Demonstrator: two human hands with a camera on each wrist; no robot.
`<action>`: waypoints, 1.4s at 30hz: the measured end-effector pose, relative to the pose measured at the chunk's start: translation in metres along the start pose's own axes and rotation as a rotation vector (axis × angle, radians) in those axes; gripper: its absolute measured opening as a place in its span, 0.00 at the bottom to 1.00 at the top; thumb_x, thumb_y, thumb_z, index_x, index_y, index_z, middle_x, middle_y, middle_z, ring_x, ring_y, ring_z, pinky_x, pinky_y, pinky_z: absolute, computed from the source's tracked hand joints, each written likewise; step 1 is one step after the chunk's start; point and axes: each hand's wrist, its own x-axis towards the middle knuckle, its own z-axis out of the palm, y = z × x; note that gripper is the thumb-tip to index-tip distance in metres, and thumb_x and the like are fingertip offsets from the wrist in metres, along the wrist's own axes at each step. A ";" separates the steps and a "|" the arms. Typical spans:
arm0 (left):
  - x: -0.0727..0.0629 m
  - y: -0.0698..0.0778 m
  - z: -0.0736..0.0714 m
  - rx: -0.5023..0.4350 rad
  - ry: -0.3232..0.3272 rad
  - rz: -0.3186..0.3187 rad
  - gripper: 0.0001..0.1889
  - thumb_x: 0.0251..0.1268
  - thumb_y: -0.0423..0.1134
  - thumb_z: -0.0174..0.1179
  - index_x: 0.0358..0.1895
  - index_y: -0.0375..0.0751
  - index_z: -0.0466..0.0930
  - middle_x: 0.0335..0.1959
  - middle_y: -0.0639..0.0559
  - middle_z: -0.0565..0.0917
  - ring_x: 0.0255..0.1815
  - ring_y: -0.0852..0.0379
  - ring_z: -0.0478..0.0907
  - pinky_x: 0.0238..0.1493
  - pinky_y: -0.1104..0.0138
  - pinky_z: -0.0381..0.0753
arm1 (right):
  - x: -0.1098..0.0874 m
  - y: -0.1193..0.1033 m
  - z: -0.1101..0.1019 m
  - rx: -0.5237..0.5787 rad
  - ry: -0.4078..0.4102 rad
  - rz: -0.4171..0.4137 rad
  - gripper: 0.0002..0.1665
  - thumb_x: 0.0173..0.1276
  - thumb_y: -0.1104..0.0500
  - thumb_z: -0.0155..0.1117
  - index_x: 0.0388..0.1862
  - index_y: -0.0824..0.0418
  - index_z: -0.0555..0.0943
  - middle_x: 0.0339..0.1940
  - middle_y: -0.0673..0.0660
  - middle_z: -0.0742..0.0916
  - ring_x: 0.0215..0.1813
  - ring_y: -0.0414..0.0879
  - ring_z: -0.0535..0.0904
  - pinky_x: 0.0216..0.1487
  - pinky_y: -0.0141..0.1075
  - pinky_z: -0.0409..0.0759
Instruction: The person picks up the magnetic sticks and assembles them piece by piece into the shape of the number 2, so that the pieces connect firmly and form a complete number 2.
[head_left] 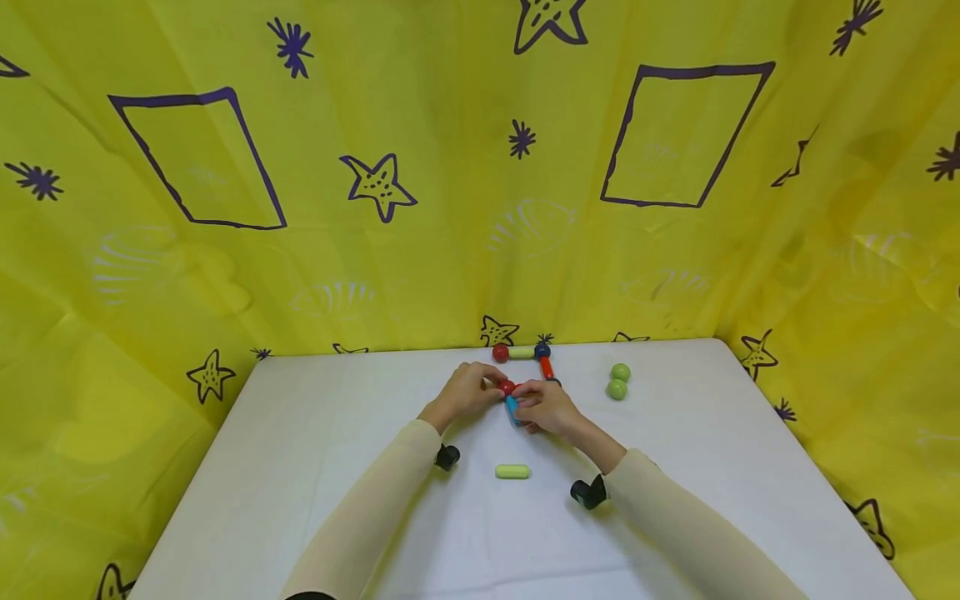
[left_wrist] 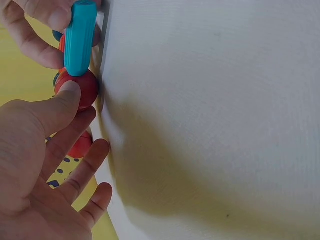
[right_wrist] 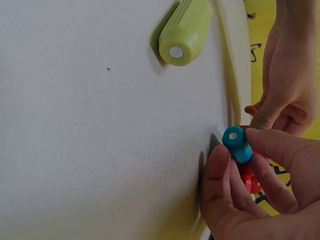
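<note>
My left hand (head_left: 467, 392) pinches a red ball (left_wrist: 86, 92) between thumb and fingers. A turquoise rod (left_wrist: 81, 40) has its far end against that ball. Thumb and fingers of my right hand (head_left: 551, 407) grip the rod near its outer end, where a pale round spot shows in the right wrist view. Just behind the hands lies a chain: another red ball (head_left: 500, 353), a yellow-green rod (head_left: 521, 352), a dark blue ball (head_left: 542, 351) and a red rod (head_left: 546, 367). A further dark ball beside my right hand is mostly hidden by it.
A loose yellow-green rod (head_left: 512, 472) lies on the white table (head_left: 360, 500) between the forearms. Two green balls (head_left: 618, 381) sit together on the right. Yellow cloth (head_left: 450, 250) with star drawings hangs behind and along both sides.
</note>
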 end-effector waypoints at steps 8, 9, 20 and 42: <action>0.001 -0.001 0.000 -0.005 0.000 0.011 0.10 0.68 0.36 0.69 0.50 0.44 0.90 0.45 0.52 0.91 0.34 0.59 0.76 0.42 0.66 0.74 | -0.001 -0.002 0.005 0.023 0.014 0.011 0.18 0.64 0.70 0.73 0.53 0.67 0.82 0.37 0.59 0.89 0.32 0.47 0.85 0.34 0.38 0.86; 0.001 -0.001 0.000 -0.006 0.000 0.011 0.10 0.68 0.36 0.69 0.50 0.44 0.90 0.46 0.52 0.91 0.34 0.59 0.76 0.42 0.66 0.74 | -0.001 -0.003 0.005 0.024 0.014 0.010 0.18 0.64 0.70 0.73 0.54 0.67 0.82 0.37 0.59 0.89 0.32 0.46 0.85 0.34 0.38 0.87; 0.000 0.000 0.000 -0.009 -0.001 0.004 0.10 0.69 0.36 0.68 0.51 0.43 0.89 0.47 0.51 0.90 0.38 0.57 0.78 0.46 0.65 0.75 | -0.002 -0.003 0.005 0.045 0.009 0.005 0.19 0.65 0.70 0.72 0.54 0.68 0.81 0.36 0.58 0.89 0.31 0.47 0.86 0.34 0.38 0.87; -0.001 0.002 0.001 0.006 -0.029 -0.057 0.12 0.70 0.38 0.67 0.53 0.45 0.89 0.48 0.53 0.89 0.41 0.55 0.74 0.51 0.62 0.71 | -0.023 0.002 -0.059 -0.430 -0.152 -0.386 0.21 0.66 0.66 0.72 0.58 0.66 0.81 0.49 0.65 0.87 0.44 0.52 0.87 0.46 0.44 0.86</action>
